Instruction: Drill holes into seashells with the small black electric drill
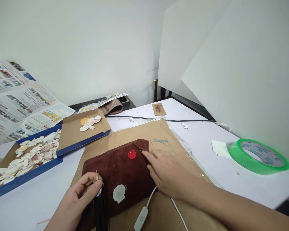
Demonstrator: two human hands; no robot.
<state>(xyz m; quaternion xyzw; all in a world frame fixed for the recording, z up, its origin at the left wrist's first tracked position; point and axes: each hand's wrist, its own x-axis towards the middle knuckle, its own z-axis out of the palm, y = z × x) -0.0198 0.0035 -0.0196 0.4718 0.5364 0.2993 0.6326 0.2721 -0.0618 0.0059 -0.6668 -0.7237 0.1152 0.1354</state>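
Note:
My left hand (pixel 80 199) is closed around a slim black mini drill (pixel 100 208) with a brass chuck and a thin bit pointing up. My right hand (pixel 165 171) lies over the right side of a brown cloth (pixel 98 163), fingers apart. Its index fingertip is at the folded corner, touching or close to a thin metal pin (pixel 141 150). On the cloth sits a white scallop shell (pixel 119 193) with a row of small dark holes. A round red cap (pixel 132 154) lies farther up. What is under my right palm is hidden.
White cable with an inline switch (pixel 141 218) crosses brown paper (pixel 125 136). A small wrench (pixel 160 140) lies beyond my right hand. Shells fill a blue-edged box (pixel 26 175) at left; several rest on its lid (pixel 72 128). Green tape (pixel 257 157) stands right.

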